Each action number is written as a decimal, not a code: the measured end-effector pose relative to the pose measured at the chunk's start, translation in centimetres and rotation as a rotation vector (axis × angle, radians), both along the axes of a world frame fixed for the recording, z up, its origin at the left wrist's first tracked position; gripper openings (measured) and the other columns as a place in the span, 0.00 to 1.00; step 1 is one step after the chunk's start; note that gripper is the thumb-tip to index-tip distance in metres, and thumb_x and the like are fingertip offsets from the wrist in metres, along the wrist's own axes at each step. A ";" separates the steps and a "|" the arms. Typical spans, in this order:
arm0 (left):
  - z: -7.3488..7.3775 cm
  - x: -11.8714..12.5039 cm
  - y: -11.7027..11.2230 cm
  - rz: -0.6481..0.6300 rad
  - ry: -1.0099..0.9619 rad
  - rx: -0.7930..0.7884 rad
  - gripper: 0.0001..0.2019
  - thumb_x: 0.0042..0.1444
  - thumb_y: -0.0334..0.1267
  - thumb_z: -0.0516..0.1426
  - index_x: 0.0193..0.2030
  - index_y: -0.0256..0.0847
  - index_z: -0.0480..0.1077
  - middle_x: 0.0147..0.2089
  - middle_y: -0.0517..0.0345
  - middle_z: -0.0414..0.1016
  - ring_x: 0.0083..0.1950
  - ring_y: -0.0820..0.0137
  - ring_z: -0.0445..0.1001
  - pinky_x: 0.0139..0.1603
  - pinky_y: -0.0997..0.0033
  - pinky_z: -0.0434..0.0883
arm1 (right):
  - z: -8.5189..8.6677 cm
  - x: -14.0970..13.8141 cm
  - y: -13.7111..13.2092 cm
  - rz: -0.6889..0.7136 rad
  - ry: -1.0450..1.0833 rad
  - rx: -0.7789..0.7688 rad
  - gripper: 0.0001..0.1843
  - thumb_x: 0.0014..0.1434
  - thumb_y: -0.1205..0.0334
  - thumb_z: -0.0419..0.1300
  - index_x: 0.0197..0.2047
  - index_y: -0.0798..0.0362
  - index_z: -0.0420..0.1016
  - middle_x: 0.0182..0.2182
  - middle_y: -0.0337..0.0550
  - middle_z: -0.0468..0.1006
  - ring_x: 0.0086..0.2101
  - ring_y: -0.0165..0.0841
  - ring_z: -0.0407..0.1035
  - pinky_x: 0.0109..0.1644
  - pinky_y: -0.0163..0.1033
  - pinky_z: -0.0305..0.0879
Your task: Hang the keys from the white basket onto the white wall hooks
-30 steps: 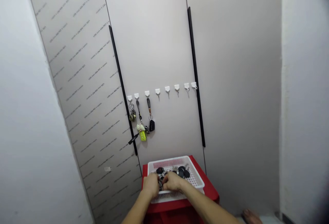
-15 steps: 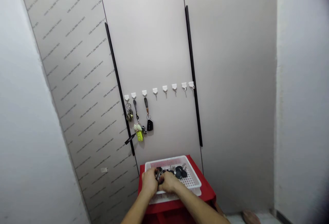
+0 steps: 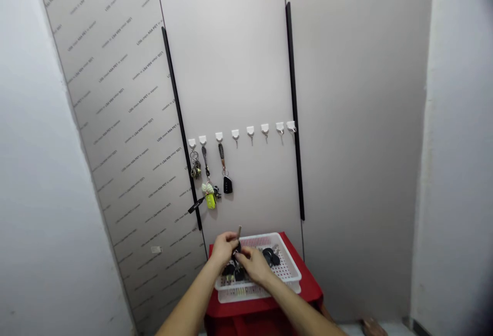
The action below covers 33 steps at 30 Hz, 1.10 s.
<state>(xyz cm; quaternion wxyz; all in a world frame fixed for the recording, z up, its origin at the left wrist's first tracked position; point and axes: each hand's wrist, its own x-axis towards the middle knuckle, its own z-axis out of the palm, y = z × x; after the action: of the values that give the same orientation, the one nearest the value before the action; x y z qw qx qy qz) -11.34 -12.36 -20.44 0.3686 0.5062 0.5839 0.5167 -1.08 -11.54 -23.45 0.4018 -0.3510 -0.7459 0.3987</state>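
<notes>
**3 of 8 hooks filled, one key bunch lifted over the basket**

Both hands hold one key bunch [image 3: 235,252] just above the near-left part of the white basket [image 3: 289,270]. The left hand [image 3: 223,248] pinches it near the top, w/ one key blade pointing up, & the right hand [image 3: 254,267] has its fingers closed on the same bunch from the other side. Dark fobs hang under the hands.

On the cabinet door [image 3: 231,69] is a row of 8 white hooks [image 3: 250,130]. The 3 on the left carry key sets [image 3: 210,197]; the other 5 are bare. Some black fobs [image 3: 270,257] lie in the basket; the exact nr. I cannot tell. The basket stands on a red stool [image 3: 310,290].

So, in my judgement, less than half is done: 3 sets hung, one in the hands, the rest in the basket.
</notes>
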 end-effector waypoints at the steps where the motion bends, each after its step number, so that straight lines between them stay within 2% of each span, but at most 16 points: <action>1: 0.2 0.0 0.1 -0.010 -0.022 0.018 0.05 0.38 0.27 0.50 0.25 0.32 0.64 0.22 0.60 0.66 0.25 0.78 0.64 0.28 0.79 0.61 | 0.2 0.0 0.0 0.001 0.061 0.002 0.14 0.46 0.59 0.46 0.30 0.58 0.68 0.27 0.42 0.71 0.31 0.31 0.63 0.34 0.33 0.57; 4: 0.7 0.3 0.4 -0.022 -0.067 0.069 0.04 0.38 0.33 0.51 0.19 0.33 0.62 0.16 0.65 0.60 0.20 0.79 0.60 0.24 0.79 0.59 | 0.6 0.0 0.3 -0.009 0.173 -0.011 0.15 0.46 0.57 0.46 0.31 0.57 0.67 0.28 0.42 0.71 0.32 0.30 0.62 0.37 0.33 0.56; 9: 2.4 1.0 0.6 -0.029 -0.147 0.147 0.06 0.35 0.36 0.53 0.20 0.34 0.61 0.17 0.65 0.61 0.21 0.80 0.61 0.23 0.80 0.58 | 1.4 -0.3 0.9 -0.074 0.122 -0.047 0.14 0.46 0.56 0.46 0.24 0.58 0.64 0.20 0.39 0.67 0.24 0.27 0.60 0.27 0.31 0.55; 14: 4.6 1.1 0.6 0.005 -0.307 0.135 0.09 0.33 0.36 0.54 0.23 0.34 0.60 0.19 0.63 0.63 0.20 0.81 0.61 0.22 0.81 0.58 | 2.6 -0.1 0.6 0.048 0.145 -0.037 0.12 0.44 0.57 0.49 0.25 0.58 0.64 0.19 0.36 0.65 0.23 0.25 0.58 0.25 0.28 0.54; 17: 5.9 0.6 0.7 0.025 -0.361 0.150 0.10 0.33 0.38 0.55 0.23 0.35 0.59 0.21 0.63 0.63 0.20 0.81 0.61 0.22 0.80 0.59 | 3.8 0.4 0.4 0.059 0.146 -0.120 0.13 0.44 0.55 0.48 0.25 0.58 0.64 0.17 0.34 0.63 0.19 0.22 0.56 0.21 0.27 0.52; 19: 6.4 0.2 0.8 0.035 -0.388 0.168 0.10 0.33 0.38 0.55 0.23 0.35 0.58 0.21 0.63 0.63 0.21 0.81 0.62 0.23 0.79 0.60 | 4.7 0.9 0.3 0.063 0.188 -0.211 0.13 0.43 0.56 0.49 0.28 0.58 0.64 0.17 0.34 0.64 0.17 0.21 0.56 0.19 0.27 0.51; 22: 6.7 -0.3 1.0 0.031 -0.435 0.170 0.09 0.33 0.36 0.55 0.22 0.35 0.58 0.20 0.63 0.63 0.21 0.81 0.62 0.23 0.79 0.61 | 5.8 1.6 0.5 0.108 0.252 -0.324 0.13 0.41 0.58 0.51 0.30 0.57 0.64 0.18 0.33 0.64 0.16 0.20 0.56 0.18 0.27 0.51; 28: 5.9 -1.0 1.2 0.075 -0.493 0.085 0.05 0.39 0.29 0.53 0.26 0.35 0.59 0.20 0.62 0.64 0.19 0.83 0.63 0.20 0.83 0.61 | 6.9 2.3 1.1 0.158 0.260 -0.470 0.10 0.42 0.61 0.51 0.29 0.57 0.65 0.18 0.35 0.67 0.15 0.19 0.57 0.18 0.27 0.54; 31: 5.8 -1.2 1.2 0.103 -0.513 0.098 0.04 0.41 0.27 0.51 0.26 0.35 0.59 0.20 0.62 0.64 0.18 0.83 0.62 0.19 0.84 0.61 | 7.1 2.4 1.5 0.127 0.192 -0.467 0.08 0.42 0.65 0.52 0.29 0.57 0.65 0.17 0.34 0.67 0.15 0.20 0.58 0.18 0.27 0.54; 33: 6.0 -1.3 1.3 0.108 -0.513 0.118 0.04 0.41 0.26 0.51 0.26 0.34 0.59 0.20 0.62 0.63 0.18 0.83 0.63 0.19 0.85 0.61 | 7.2 2.5 1.8 0.088 0.149 -0.412 0.08 0.40 0.67 0.52 0.29 0.58 0.65 0.16 0.34 0.66 0.15 0.20 0.58 0.19 0.27 0.54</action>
<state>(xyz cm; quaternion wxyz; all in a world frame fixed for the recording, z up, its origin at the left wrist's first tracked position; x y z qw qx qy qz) -12.67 -11.10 -14.42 0.4461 0.3474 0.4667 0.6801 1.38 -9.69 -16.20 0.3578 -0.3624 -0.6317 0.5844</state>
